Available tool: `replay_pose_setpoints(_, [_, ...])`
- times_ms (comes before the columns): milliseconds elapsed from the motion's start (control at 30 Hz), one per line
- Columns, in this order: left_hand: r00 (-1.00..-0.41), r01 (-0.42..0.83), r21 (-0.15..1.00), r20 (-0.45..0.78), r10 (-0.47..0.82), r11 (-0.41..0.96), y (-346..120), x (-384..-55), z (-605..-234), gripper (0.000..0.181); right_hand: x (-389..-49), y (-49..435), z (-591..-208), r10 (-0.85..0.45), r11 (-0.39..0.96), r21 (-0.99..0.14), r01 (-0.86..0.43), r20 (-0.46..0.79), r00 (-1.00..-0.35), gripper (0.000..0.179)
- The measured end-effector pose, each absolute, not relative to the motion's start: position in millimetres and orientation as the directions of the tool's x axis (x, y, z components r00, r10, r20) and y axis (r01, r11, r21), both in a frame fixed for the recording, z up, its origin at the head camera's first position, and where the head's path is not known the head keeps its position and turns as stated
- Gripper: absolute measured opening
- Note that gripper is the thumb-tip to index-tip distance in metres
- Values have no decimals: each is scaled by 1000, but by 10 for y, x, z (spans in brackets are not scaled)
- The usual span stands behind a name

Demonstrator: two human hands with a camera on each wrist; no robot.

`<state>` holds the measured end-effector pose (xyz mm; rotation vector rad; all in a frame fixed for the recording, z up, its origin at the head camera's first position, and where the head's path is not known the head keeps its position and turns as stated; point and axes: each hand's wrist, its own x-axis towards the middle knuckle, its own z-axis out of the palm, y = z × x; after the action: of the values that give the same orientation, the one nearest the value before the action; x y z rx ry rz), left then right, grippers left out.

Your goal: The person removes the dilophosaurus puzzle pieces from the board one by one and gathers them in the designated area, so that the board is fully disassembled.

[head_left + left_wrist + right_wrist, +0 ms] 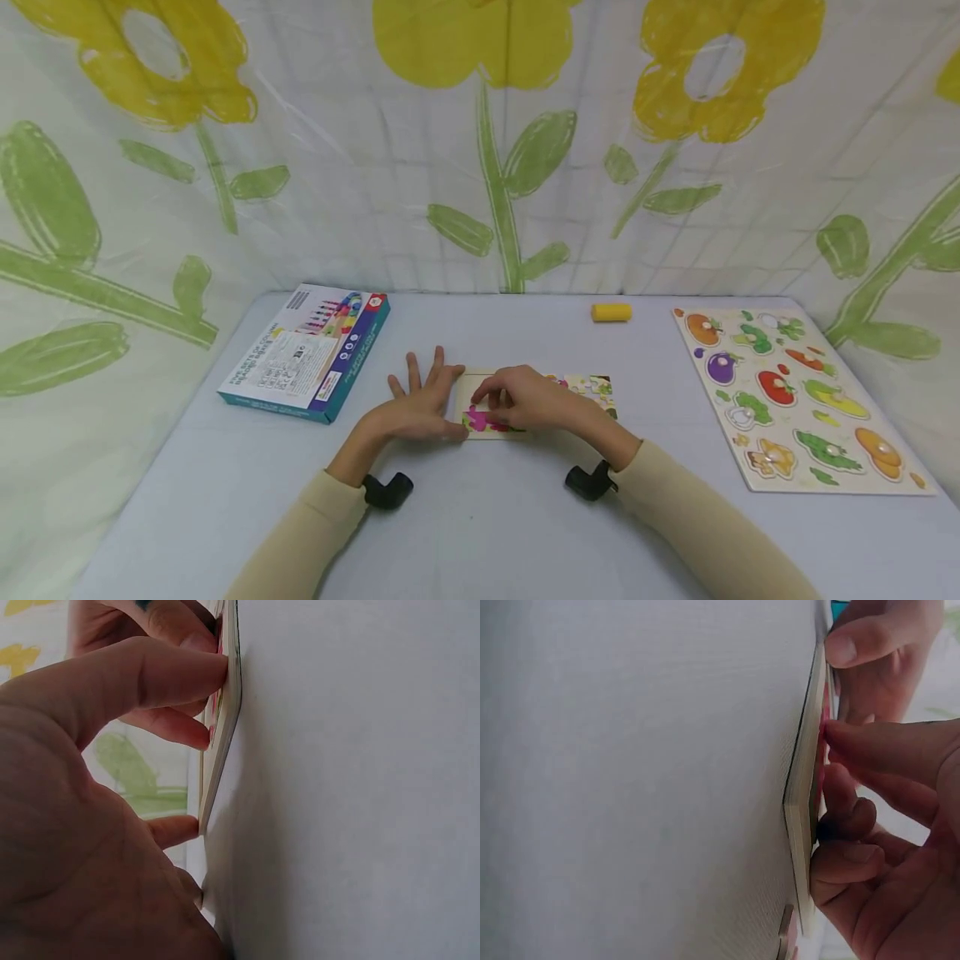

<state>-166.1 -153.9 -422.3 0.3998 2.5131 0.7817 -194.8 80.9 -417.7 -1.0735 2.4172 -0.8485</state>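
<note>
A shallow wooden puzzle board [486,438] lies flat before me, with pink and green jigsaw pieces along its near side. My left hand [422,408] spreads its fingers at the board's left end, its thumb [184,675] resting on the near-left corner and its index fingertip by the far edge. Over the board, my right hand [528,398] bends its thumb and index finger to pinch a pink puzzle piece [476,418] low in the left part. The other right fingers curl toward the board, and the palm hides much of its right half.
More coloured puzzle pieces [597,385] lie right of the board, partly behind the right wrist. A boxed set [300,358] sits at the left. A yellow cylinder [611,312] lies at the back, and a vegetable peg puzzle [810,408] at the right.
</note>
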Motion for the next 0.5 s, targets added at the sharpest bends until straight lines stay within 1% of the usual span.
replay_pose_setpoints(133, [-845,131,589,-354,401,797,-1543,-1667,-4234,99,-1971,791,-4183,-767,541,-644,-541,-114,-632,24])
replay_pose_setpoints(300, [-847,132,584,-354,398,801,-1539,-1677,-4243,99,-1987,786,-4164,-770,537,-669,-513,-142,-621,25])
replay_pose_setpoints(500, [-847,133,582,-353,397,802,-1534,-1657,-4238,99,-1997,760,-4170,-768,527,-693,-492,-141,-624,24])
